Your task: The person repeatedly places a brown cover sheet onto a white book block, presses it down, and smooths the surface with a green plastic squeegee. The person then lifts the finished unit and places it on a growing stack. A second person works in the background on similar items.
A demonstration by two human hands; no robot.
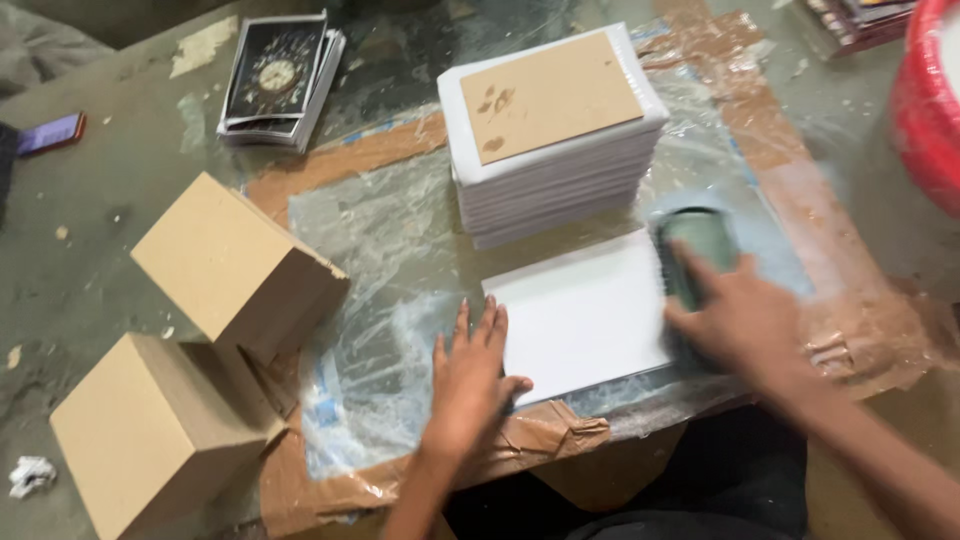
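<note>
The left hand (468, 375) is lying flat and open, fingers spread, pressing down on the near left corner of a white sheet (585, 315) that is lying on the plastic-covered desk (380, 260). The right hand (745, 325) is gripping a grey-green brush (695, 250), fingers closed over its top, and is holding it against the right edge of the white sheet; the brush is blurred, so its exact shape is hard to tell.

Just behind the sheet a stack of white boards (555, 175) is standing, touching or nearly touching the sheet's far edge, and a brown card (550, 95) with a few dark stains is lying on top of it. Brown tape (760, 120) is running around the plastic cover, wrinkled and peeling at the near edge.

To the left, two stacks of plain brown boards are sitting on the desk: one (235, 265) is tilted beside the plastic, the other (150, 435) is nearer the front. Farther back on the left a pile of dark printed pictures (280, 80) is lying. A red round object (925, 110) is showing at the right edge.
</note>
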